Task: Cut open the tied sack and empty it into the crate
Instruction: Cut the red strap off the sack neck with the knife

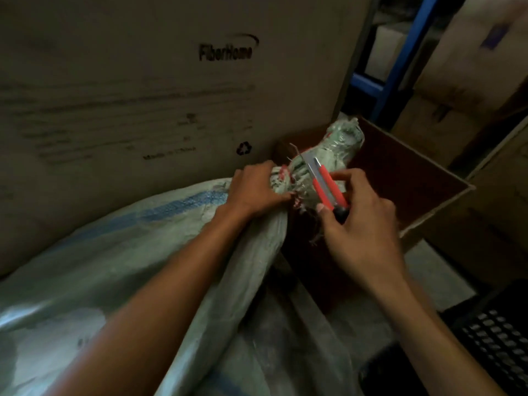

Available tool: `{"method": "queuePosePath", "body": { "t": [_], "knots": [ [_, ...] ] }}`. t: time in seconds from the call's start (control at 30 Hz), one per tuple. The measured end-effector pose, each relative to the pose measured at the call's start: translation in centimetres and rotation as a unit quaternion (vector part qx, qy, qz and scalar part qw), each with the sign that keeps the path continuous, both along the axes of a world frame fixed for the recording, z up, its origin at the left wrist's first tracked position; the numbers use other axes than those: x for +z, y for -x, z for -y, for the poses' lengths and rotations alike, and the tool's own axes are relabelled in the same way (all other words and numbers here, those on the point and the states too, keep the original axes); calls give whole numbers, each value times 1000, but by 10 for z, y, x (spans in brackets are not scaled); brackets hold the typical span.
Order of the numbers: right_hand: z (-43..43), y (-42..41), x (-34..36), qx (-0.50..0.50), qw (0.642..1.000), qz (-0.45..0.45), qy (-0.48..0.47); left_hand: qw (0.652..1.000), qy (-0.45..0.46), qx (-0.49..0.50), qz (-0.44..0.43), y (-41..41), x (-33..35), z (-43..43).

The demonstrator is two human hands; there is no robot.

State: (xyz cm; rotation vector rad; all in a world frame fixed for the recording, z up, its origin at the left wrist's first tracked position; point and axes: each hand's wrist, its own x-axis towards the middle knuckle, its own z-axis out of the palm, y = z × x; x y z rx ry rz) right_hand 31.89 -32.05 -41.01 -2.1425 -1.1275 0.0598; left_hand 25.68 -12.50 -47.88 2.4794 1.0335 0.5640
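Sack (120, 252): woven, lying before the cardboard carton (128, 104), neck tied. Left hand (254, 190) clamped on the neck; right hand (360, 227) pinching a red utility knife (325, 185), blade at the tie. Risk: blade slips toward left fingers (281, 197). Open box (405, 178) right of the sack: interior dark, contents indiscernible. Black crate (497, 350): lower right, contents unseen.
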Motion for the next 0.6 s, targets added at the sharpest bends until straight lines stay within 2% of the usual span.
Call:
{"method": "queuePosePath", "body": {
  "t": [0.2, 0.3, 0.37, 0.47, 0.6],
  "knots": [
    [2, 28, 10, 50, 995, 26, -88, 996, -4, 50, 75, 50, 30, 14],
    [2, 59, 31, 74, 989, 8, -127, 987, 39, 135, 77, 100, 60, 28],
    [-3, 82, 46, 102, 984, -19, -143, 974, 119, 160, 109, 139, 78, 36],
    [-18, 115, 61, 147, 972, -51, -176, 937, 271, 124, 180, 193, 95, 50],
    [-30, 149, 60, 170, 957, -79, -221, 858, 432, 69, 269, 249, 101, 72]
  ]
}}
